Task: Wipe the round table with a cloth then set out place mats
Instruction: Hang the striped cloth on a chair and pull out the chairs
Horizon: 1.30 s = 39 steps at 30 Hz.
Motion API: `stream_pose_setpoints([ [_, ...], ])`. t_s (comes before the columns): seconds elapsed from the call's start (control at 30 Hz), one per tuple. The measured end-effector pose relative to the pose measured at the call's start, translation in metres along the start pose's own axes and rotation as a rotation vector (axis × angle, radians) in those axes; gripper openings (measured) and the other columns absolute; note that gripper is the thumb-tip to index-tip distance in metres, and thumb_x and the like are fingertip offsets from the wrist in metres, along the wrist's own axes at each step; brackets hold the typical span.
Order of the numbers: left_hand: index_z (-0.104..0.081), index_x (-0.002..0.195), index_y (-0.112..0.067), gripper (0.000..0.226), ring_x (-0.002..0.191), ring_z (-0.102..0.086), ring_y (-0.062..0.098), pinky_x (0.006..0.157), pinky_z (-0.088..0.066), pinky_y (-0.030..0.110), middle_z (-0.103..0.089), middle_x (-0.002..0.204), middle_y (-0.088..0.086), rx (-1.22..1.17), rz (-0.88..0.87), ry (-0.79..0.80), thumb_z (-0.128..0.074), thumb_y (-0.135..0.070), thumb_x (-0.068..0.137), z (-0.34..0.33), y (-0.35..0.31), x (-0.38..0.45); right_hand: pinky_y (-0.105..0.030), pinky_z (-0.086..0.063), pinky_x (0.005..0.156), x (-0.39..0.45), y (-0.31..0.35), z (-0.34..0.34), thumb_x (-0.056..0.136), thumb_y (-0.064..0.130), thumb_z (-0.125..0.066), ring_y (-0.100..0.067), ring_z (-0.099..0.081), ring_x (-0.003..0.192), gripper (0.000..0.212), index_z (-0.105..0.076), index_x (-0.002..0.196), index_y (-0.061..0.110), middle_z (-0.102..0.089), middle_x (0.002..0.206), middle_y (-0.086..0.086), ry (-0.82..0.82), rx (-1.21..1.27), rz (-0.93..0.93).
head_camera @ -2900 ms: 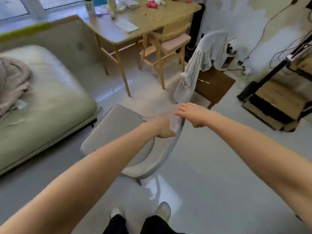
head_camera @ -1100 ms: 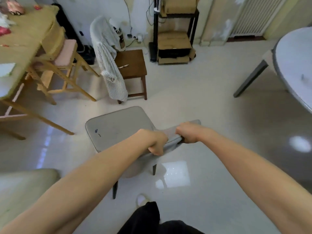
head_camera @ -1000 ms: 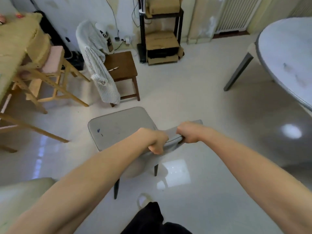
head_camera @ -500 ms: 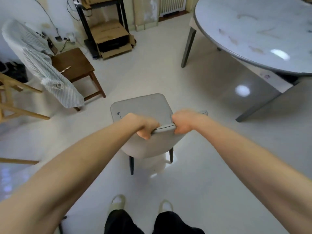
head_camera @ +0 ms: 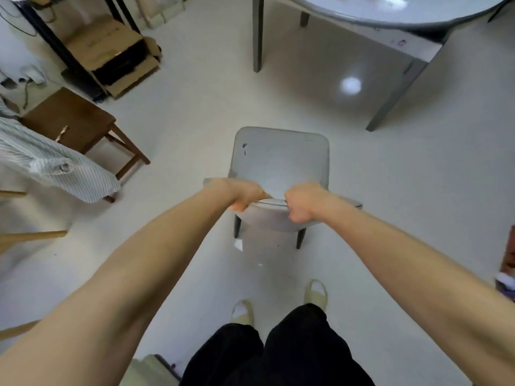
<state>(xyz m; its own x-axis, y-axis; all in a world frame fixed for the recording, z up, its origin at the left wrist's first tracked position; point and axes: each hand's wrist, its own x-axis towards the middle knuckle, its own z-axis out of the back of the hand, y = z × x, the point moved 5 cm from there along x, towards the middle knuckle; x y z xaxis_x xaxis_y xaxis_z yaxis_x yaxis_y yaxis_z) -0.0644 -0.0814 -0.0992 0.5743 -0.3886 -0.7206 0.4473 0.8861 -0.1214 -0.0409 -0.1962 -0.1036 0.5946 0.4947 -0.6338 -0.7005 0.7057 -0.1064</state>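
I have my left hand (head_camera: 242, 196) and right hand (head_camera: 302, 202) each with its grip clenched on the top rail of the grey padded chair (head_camera: 280, 162), rigid and probably moderately heavy, facing the round grey table (head_camera: 395, 16) ahead.

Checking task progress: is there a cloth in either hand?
No. Both the left hand and right hand are closed on the backrest of the grey chair.

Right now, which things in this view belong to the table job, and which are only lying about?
For the job:
- round table
- grey chair, gripped at its backrest by the left hand and right hand

Just lying about:
- brown stool
- striped shirt
- cardboard box
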Motion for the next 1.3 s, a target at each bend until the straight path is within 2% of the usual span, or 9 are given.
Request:
stream_pose_setpoints([
  [0.13, -0.04, 0.143, -0.03, 0.062, 0.112, -0.055, 0.026, 0.083, -0.045, 0.035, -0.06, 0.124, 0.005, 0.006, -0.031, -0.071, -0.051, -0.001, 0.089, -0.005, 0.005, -0.005, -0.03, -0.046, 0.074, -0.007, 0.011, -0.002, 0.088, 0.034, -0.06, -0.03, -0.063, 0.103, 0.032, -0.067, 0.109, 0.011, -0.067, 0.113, -0.01, -0.021, 0.046, -0.083],
  [0.23, -0.052, 0.135, -0.03, 0.047, 0.132, -0.042, 0.023, 0.106, -0.033, 0.038, -0.053, 0.138, -0.003, -0.374, 0.02, -0.195, -0.064, -0.03, 0.089, -0.019, 0.021, -0.014, -0.03, -0.044, 0.084, -0.019, 0.006, -0.006, 0.086, 0.052, -0.063, -0.024, -0.058, 0.107, 0.05, -0.067, 0.113, 0.011, -0.064, 0.117, -0.008, -0.02, 0.531, -0.159],
  [0.37, -0.026, 0.151, -0.023, 0.091, 0.149, -0.004, 0.021, 0.119, -0.005, 0.048, -0.007, 0.161, 0.004, -1.362, 0.66, -1.115, -0.068, -0.056, 0.078, -0.033, 0.068, -0.047, -0.037, -0.007, 0.119, -0.054, -0.023, -0.004, 0.087, 0.046, -0.065, -0.017, -0.018, 0.147, 0.066, -0.044, 0.142, 0.016, -0.029, 0.156, -0.005, -0.935, 1.162, -0.725],
  [0.43, -0.01, 0.154, -0.021, 0.128, 0.147, -0.008, 0.033, 0.114, -0.014, 0.06, -0.003, 0.161, 0.01, -1.991, 0.948, -0.869, -0.072, -0.075, 0.055, -0.072, 0.066, -0.031, -0.044, -0.009, 0.119, -0.061, -0.015, -0.029, 0.08, 0.049, -0.071, -0.023, -0.012, 0.148, 0.088, -0.029, 0.148, 0.013, -0.017, 0.159, -0.011, -0.988, 1.558, -1.094],
  [0.5, -0.02, 0.151, -0.023, 0.145, 0.14, -0.023, 0.044, 0.097, -0.023, 0.077, -0.025, 0.155, 0.011, -2.347, 0.88, -0.5, -0.071, -0.08, 0.028, -0.097, 0.049, -0.01, -0.048, -0.024, 0.115, -0.047, 0.007, -0.07, 0.068, 0.056, -0.078, -0.032, -0.024, 0.142, 0.105, -0.026, 0.146, 0.009, -0.022, 0.154, -0.017, -0.83, 2.038, -1.349],
  [0.6, -0.04, 0.135, -0.016, 0.099, 0.119, -0.046, 0.046, 0.075, -0.042, 0.076, -0.048, 0.129, 0.01, -2.608, 0.583, -0.408, -0.078, -0.057, 0.053, -0.091, 0.027, 0.001, -0.055, -0.041, 0.103, -0.022, 0.026, -0.094, 0.042, 0.061, -0.083, -0.033, -0.052, 0.123, 0.121, -0.036, 0.142, 0.011, -0.047, 0.142, -0.011, -0.689, 2.544, -1.216],
  [0.67, -0.043, 0.127, -0.01, 0.064, 0.109, -0.048, 0.049, 0.064, -0.046, 0.074, -0.05, 0.124, 0.017, -2.633, 0.533, -0.469, -0.067, -0.025, 0.07, -0.08, 0.021, 0.002, -0.057, -0.045, 0.096, -0.013, 0.03, -0.09, 0.061, 0.043, -0.083, -0.031, -0.06, 0.11, 0.083, -0.048, 0.131, 0.016, -0.06, 0.125, -0.005, -0.685, 2.706, -1.115],
  [0.87, -0.047, 0.105, 0.001, 0.023, 0.111, -0.045, 0.048, 0.088, -0.039, 0.072, -0.049, 0.101, 0.017, -2.585, 0.442, -0.445, -0.035, 0.001, 0.085, -0.055, 0.022, 0.002, -0.06, -0.053, 0.076, -0.007, 0.013, -0.077, 0.077, 0.005, -0.052, -0.036, -0.063, 0.1, 0.049, -0.049, 0.126, 0.007, -0.063, 0.118, -0.014, -0.729, 2.634, -1.153],
  [1.3, -0.04, 0.087, 0.007, 0.012, 0.121, -0.027, 0.067, 0.09, -0.04, 0.068, -0.034, 0.093, 0.025, -2.562, 0.409, -0.457, -0.032, -0.001, 0.09, 0.075, 0.046, 0.056, -0.055, -0.047, 0.065, 0.033, -0.114, -0.008, 0.081, 0.005, -0.047, -0.034, -0.057, 0.099, 0.043, -0.052, 0.124, 0.004, -0.059, 0.123, -0.015, -0.775, 2.573, -0.995],
])
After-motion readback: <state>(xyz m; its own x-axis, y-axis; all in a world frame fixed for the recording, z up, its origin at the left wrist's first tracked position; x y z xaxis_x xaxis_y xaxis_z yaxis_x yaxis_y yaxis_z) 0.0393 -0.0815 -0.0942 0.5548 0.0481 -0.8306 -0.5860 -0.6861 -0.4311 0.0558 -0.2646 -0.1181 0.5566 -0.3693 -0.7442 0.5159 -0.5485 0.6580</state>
